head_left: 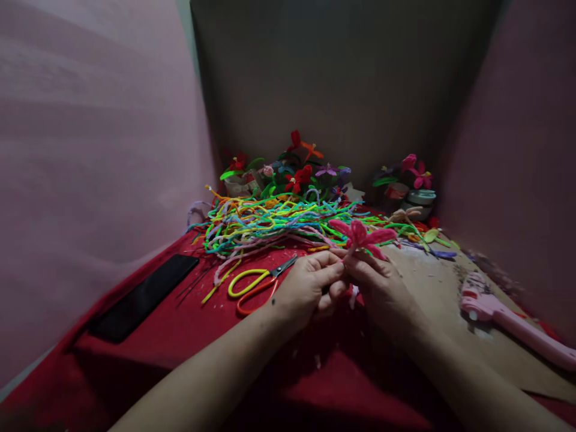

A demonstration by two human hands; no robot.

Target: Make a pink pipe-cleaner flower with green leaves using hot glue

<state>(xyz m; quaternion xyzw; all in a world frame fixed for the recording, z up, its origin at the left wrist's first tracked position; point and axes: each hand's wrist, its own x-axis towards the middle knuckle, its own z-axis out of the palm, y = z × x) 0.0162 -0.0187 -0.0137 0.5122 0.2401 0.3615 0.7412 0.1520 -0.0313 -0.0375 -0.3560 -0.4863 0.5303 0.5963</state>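
Observation:
A pink pipe-cleaner flower (359, 236) with several fuzzy petals is held up over the table. My left hand (310, 285) and my right hand (378, 285) meet just below its petals, fingers pinched together around its base and stem. Part of the stem is hidden by the fingers; a pale bit shows beneath them. Beside my left wrist lie scissors (256, 288) with one yellow and one orange handle loop, blades pointing away to the right. Behind both hands spreads a heap of colourful pipe cleaners (279, 225).
Finished pipe-cleaner flowers (299, 178) stand in pots along the back wall. A black phone (146, 294) lies at left on the red cloth (180, 342). At right, a pink glue gun (504, 318) rests on a brown board (432, 294). A jar (420, 201) stands behind it.

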